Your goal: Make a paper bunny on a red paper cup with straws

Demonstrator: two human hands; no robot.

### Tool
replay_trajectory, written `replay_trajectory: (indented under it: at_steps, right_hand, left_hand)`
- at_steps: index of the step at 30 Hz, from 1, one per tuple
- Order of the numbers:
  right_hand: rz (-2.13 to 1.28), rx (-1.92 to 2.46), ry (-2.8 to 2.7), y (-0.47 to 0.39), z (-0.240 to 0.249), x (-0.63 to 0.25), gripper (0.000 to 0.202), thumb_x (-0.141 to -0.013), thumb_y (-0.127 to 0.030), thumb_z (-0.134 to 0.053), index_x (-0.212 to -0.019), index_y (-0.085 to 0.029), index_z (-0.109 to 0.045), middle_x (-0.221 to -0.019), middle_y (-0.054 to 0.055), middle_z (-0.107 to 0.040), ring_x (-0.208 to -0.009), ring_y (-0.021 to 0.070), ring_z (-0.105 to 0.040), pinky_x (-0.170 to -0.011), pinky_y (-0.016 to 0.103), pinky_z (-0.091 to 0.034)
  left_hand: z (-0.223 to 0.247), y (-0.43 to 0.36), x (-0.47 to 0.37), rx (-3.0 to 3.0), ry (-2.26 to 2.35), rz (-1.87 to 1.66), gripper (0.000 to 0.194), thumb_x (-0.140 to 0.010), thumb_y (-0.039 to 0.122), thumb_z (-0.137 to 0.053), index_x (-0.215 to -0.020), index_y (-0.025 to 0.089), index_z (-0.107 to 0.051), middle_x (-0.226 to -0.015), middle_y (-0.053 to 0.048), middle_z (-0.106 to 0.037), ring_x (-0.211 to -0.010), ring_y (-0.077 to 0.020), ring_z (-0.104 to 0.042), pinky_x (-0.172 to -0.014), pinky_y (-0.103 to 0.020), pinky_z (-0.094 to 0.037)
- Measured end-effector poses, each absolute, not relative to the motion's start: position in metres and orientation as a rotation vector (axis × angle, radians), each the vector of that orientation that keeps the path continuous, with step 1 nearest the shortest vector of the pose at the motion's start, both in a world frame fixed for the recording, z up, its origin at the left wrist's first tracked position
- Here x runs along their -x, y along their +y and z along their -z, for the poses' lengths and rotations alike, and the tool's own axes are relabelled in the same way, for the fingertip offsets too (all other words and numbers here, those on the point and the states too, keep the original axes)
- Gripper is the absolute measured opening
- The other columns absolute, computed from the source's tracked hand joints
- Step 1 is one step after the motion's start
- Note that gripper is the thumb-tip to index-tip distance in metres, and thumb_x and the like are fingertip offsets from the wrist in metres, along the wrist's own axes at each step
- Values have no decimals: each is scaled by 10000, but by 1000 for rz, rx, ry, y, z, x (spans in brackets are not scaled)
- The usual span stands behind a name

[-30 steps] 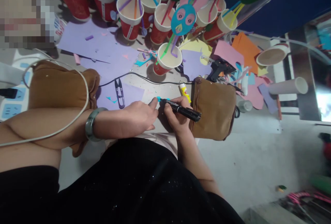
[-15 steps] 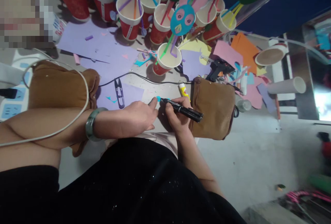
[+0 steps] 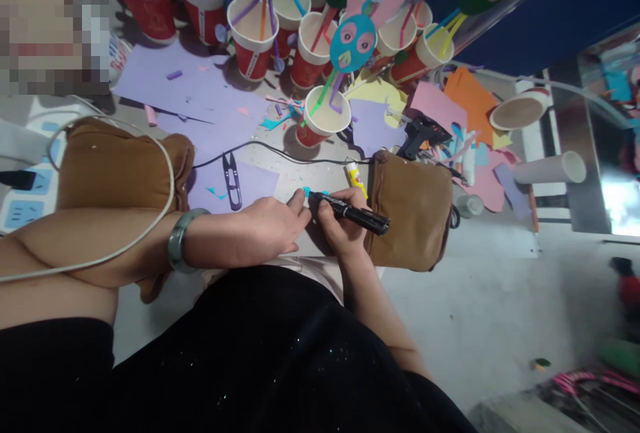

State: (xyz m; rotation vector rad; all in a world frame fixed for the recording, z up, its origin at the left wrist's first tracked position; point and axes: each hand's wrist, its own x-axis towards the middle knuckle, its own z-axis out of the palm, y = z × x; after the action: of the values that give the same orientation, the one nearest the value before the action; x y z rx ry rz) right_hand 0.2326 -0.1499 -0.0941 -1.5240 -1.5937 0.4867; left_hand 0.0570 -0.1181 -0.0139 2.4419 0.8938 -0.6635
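Observation:
My right hand (image 3: 345,223) grips a black marker pen (image 3: 363,215), its tip pointing left and down at a small blue paper piece (image 3: 307,191) on the table. The fingertips of my left hand (image 3: 270,226) press at the near edge of that piece, with the fingers bunched together. Part of the piece is hidden by the fingers and pen. Another bit of blue paper (image 3: 325,193) shows just behind the pen. Left of my hands, dark thread snips (image 3: 231,181) lie on purple paper (image 3: 260,183). Behind my right hand is a yellow and white glue stick (image 3: 355,178).
Brown cushioned pads (image 3: 413,213) flank the work spot, one under my left forearm. Red paper cups (image 3: 320,123) with straws and paper faces crowd the back. A black glue gun (image 3: 424,136) lies right. A white cable (image 3: 167,173) crosses my left arm. A pixelated patch covers the top left.
The pen's back end has shifted slightly left and its tip stays at the blue piece. My left hand has barely moved. The whole view has shifted a little.

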Motion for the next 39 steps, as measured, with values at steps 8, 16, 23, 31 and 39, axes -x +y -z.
replay_trajectory:
  at_steps: [8,16,23,31,39]
  right_hand:
    - [-447,1510,-1610,-149,86,-229,140,-803,-316,-646,-786,-230,-536,-587,-56,-595,-483,114,-525,-480,264,-436]
    - [-462,1538,-1619,-149,86,-229,130,-795,-302,-636,-787,-235,-526,-594,-56,-583,-483,114,-509,-482,266,-430]
    - [-496,1540,-1620,-150,87,-230,144,-809,-312,-643,-804,-235,-522,-618,-51,-596,-501,118,-517,-498,271,-430]
    - [-509,1527,-1605,-149,89,-230,150,-827,-316,-662,-830,-230,-539,-633,-53,-599,-525,120,-540,-521,274,-453]
    - [-491,1539,-1585,-150,91,-231,168,-817,-349,-648,-813,-233,-526,-606,-54,-593,-503,123,-522,-505,279,-445]
  left_hand:
    - [3,-115,-61,-2369,888,770,711,-978,446,-573,-1576,121,-368,-1693,-281,-166,-989,-346,-730,-752,-410,-566]
    - [18,-119,-55,-2457,885,631,736,-949,463,-617,-1572,147,-384,-1668,-297,-232,-964,-355,-744,-725,-413,-583]
    - [19,-118,-56,-2439,881,638,769,-953,445,-613,-1609,173,-317,-1670,-297,-225,-962,-347,-741,-713,-394,-571]
    - [23,-120,-54,-2456,885,597,719,-931,439,-651,-1547,144,-424,-1672,-287,-232,-937,-318,-740,-722,-390,-576]
    - [13,-119,-57,-2446,876,675,712,-949,436,-625,-1553,120,-417,-1676,-302,-182,-972,-358,-740,-743,-425,-584]
